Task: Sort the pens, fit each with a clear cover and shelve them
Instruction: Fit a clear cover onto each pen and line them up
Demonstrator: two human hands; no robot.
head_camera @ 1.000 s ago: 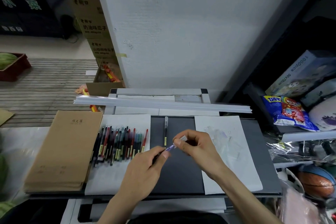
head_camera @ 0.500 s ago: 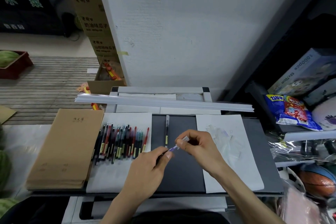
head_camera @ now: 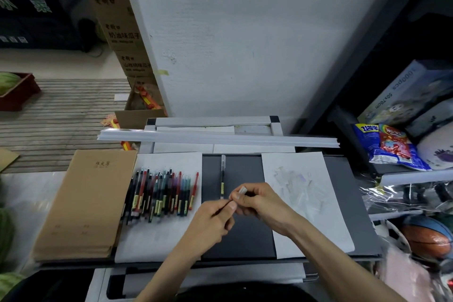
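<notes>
Now, mid-frame above the tabletop [head_camera: 241,240], the gap has closed: left hand [head_camera: 210,219] fingers curl round the pen [head_camera: 224,204], right hand [head_camera: 261,201] pinches the clear cover [head_camera: 242,190] over the earlier-visible purple tip, so seating looks nearly done; loose pens [head_camera: 164,191] wait left of centre.

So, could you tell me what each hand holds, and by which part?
The left hand grips a thin pen by its barrel near the tip; the right hand pinches a small clear plastic cover by its sides.

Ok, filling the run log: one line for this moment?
left hand: holds pen | right hand: pinches clear cover | loose pens: left sheet
</notes>
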